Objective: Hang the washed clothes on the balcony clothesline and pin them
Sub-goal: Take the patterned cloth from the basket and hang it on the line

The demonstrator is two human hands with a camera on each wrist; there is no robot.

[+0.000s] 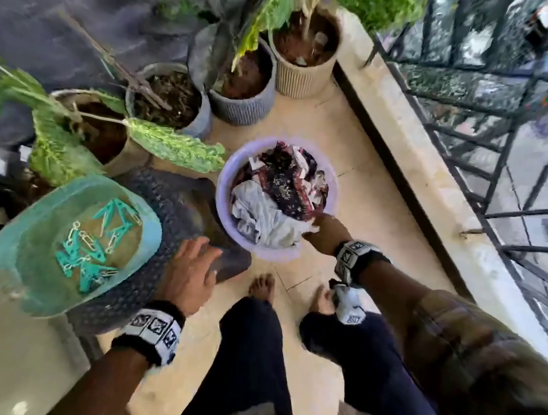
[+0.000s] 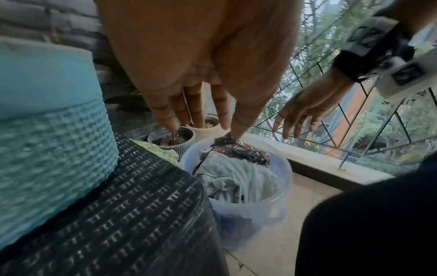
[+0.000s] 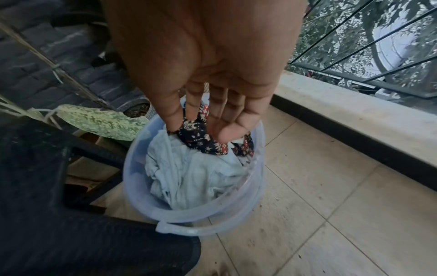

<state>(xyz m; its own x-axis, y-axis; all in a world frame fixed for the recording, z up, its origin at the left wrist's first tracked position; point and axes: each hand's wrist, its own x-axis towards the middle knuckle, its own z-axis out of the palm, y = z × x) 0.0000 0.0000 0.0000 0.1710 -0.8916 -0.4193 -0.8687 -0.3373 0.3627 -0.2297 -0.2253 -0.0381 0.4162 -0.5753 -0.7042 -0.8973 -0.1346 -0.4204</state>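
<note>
Right grip (image 3: 198,119), fingers spread, reaches into bucket (image 3: 189,216), touching patterned cloth (image 3: 201,138); left grip (image 1: 190,274) hovers spread beside its rim.

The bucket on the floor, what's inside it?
The bucket holds a heap of crumpled clothes: a pale blue garment in front, a dark patterned cloth behind it. The right hand reaches down onto the patterned cloth. Anything lower is covered.
</note>
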